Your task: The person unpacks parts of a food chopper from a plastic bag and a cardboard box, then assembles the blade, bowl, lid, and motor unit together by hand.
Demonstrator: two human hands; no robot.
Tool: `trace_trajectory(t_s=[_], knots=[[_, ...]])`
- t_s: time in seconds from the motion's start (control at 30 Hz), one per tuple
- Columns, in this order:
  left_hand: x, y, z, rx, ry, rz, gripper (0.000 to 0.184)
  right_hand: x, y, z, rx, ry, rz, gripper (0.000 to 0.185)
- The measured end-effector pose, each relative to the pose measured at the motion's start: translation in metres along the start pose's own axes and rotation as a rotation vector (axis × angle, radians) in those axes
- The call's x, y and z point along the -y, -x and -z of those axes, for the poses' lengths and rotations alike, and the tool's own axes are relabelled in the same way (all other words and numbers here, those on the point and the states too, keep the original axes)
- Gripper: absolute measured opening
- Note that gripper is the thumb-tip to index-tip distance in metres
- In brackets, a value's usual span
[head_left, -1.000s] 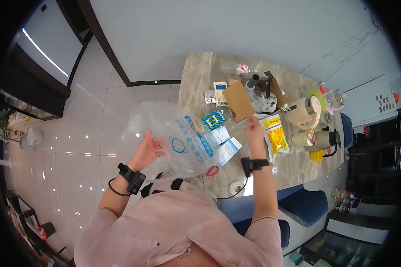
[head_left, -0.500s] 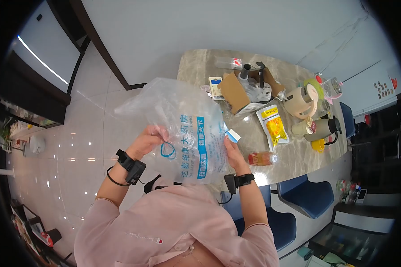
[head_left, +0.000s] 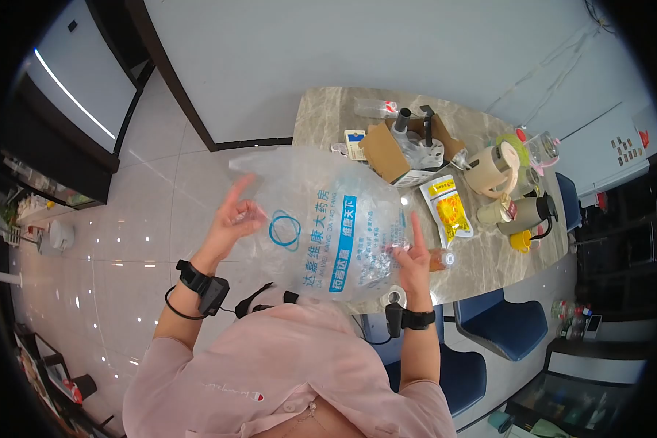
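A large translucent plastic bag (head_left: 299, 182) with blue Chinese lettering is stretched in front of my chest, over the near table edge. My left hand (head_left: 231, 223) pinches its left side, index finger pointing away from me. On the opposite side my right hand (head_left: 414, 266) grips the bag's edge, its index finger also straight out. Just past the right hand lies a bottle of reddish-brown drink (head_left: 441, 259), partly hidden by the bag and hand. Contents of the bag cannot be made out clearly.
On the marble-patterned table (head_left: 321, 109) are an open cardboard box (head_left: 387, 153), a yellow pouch (head_left: 447, 208), a cream kettle (head_left: 489, 168), a grey thermos jug (head_left: 527, 214), a yellow cup (head_left: 520, 241) and a clear bottle (head_left: 376, 108). Blue chairs (head_left: 500, 325) stand by the near edge.
My hands have moved apart and spread the bag wider, with both index fingers now extended. The small white-and-blue box by my right hand no longer shows plainly. The bag covers more of the drink bottle.
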State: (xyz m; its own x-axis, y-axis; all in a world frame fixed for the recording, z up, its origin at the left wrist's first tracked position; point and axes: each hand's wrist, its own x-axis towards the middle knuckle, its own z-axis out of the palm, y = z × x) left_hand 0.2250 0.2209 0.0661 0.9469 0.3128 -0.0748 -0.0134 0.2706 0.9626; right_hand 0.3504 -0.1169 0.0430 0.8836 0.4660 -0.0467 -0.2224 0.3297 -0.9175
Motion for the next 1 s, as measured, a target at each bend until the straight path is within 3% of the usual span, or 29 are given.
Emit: trace_trajectory(t_s=[0.03, 0.1, 0.13, 0.17, 0.2, 0.23, 0.27, 0.3, 0.37, 0.4, 0.43, 0.5, 0.57, 0.6, 0.67, 0.7, 0.73, 0.77, 0.8, 0.83, 0.87, 0.93, 1.0], knots=[[-0.004, 0.003, -0.002, 0.08, -0.127, -0.086, 0.07, 0.005, 0.005, 0.0, -0.002, 0.001, 0.003, 0.083], [-0.01, 0.006, -0.003, 0.167, -0.25, -0.172, 0.062, 0.014, 0.013, -0.001, 0.12, 0.371, 0.094, 0.077], [-0.012, 0.008, -0.002, 0.173, -0.607, -0.132, 0.05, 0.019, 0.017, 0.0, 0.112, 0.376, 0.098, 0.077], [-0.013, 0.008, -0.001, 0.177, -0.963, -0.093, 0.039, 0.023, 0.022, 0.002, 0.111, 0.694, 0.009, 0.07], [-0.011, 0.008, -0.001, 0.189, -0.958, -0.1, 0.039, 0.027, 0.026, 0.004, 0.104, 1.012, -0.086, 0.064], [-0.009, 0.007, 0.001, 0.196, -0.924, -0.093, 0.031, 0.027, 0.029, 0.005, 0.088, 1.016, -0.084, 0.064], [-0.007, 0.005, 0.002, 0.205, -0.891, -0.084, 0.023, 0.025, 0.032, 0.006, 0.031, 1.155, 0.127, 0.05], [-0.005, 0.001, 0.003, 0.221, -0.887, -0.091, 0.023, 0.024, 0.035, 0.004, -0.027, 1.289, 0.341, 0.036], [0.001, -0.005, 0.004, 0.234, -0.902, -0.301, 0.039, 0.026, 0.039, -0.003, -0.095, 1.207, 0.368, 0.031], [-0.002, -0.007, -0.002, 0.243, -0.897, -0.307, 0.039, 0.028, 0.04, -0.008, -0.146, 1.116, 0.395, 0.026], [-0.011, -0.009, -0.013, 0.211, -1.049, -0.404, 0.048, 0.032, 0.041, -0.012, -0.157, 1.12, 0.399, 0.026], [-0.031, -0.009, -0.042, 0.185, -1.197, -0.511, 0.057, 0.045, 0.042, -0.025, -0.062, 1.383, 0.545, 0.033], [-0.045, -0.005, -0.079, 0.506, -1.099, -0.641, 0.071, 0.053, 0.042, -0.048, 0.046, 1.413, 0.555, 0.034], [-0.042, -0.003, -0.096, 0.508, -1.095, -0.646, 0.071, 0.056, 0.043, -0.06, 0.167, 1.436, 0.566, 0.036], [-0.028, 0.0, -0.12, 0.805, -0.874, -0.483, 0.065, 0.063, 0.047, -0.086, 0.185, 1.342, 0.6, 0.036], [-0.018, -0.004, -0.119, 0.805, -0.872, -0.485, 0.065, 0.064, 0.048, -0.093, 0.206, 1.24, 0.625, 0.037], [-0.005, -0.011, -0.119, 0.785, -0.919, -0.364, 0.061, 0.062, 0.048, -0.092, 0.155, 1.195, 0.678, 0.049], [0.004, -0.015, -0.118, 0.764, -0.963, -0.245, 0.057, 0.066, 0.053, -0.092, 0.153, 1.197, 0.679, 0.049], [0.006, -0.017, -0.118, 0.768, -0.965, -0.251, 0.057, 0.072, 0.062, -0.092, -0.026, 1.129, 0.619, 0.066], [0.008, -0.018, -0.118, 0.593, -0.655, -0.247, 0.051, 0.074, 0.068, -0.092, -0.202, 1.054, 0.555, 0.083], [0.01, -0.016, -0.119, 0.417, -0.343, -0.232, 0.046, 0.07, 0.072, -0.089, -0.21, 1.059, 0.551, 0.083], [0.011, -0.019, -0.117, 0.462, -0.228, -0.197, 0.045, 0.05, 0.072, -0.076, -0.265, 0.925, 0.392, 0.112], [0.014, -0.021, -0.113, 0.512, -0.116, -0.16, 0.044, 0.031, 0.064, -0.059, -0.248, 0.862, 0.372, 0.117]])
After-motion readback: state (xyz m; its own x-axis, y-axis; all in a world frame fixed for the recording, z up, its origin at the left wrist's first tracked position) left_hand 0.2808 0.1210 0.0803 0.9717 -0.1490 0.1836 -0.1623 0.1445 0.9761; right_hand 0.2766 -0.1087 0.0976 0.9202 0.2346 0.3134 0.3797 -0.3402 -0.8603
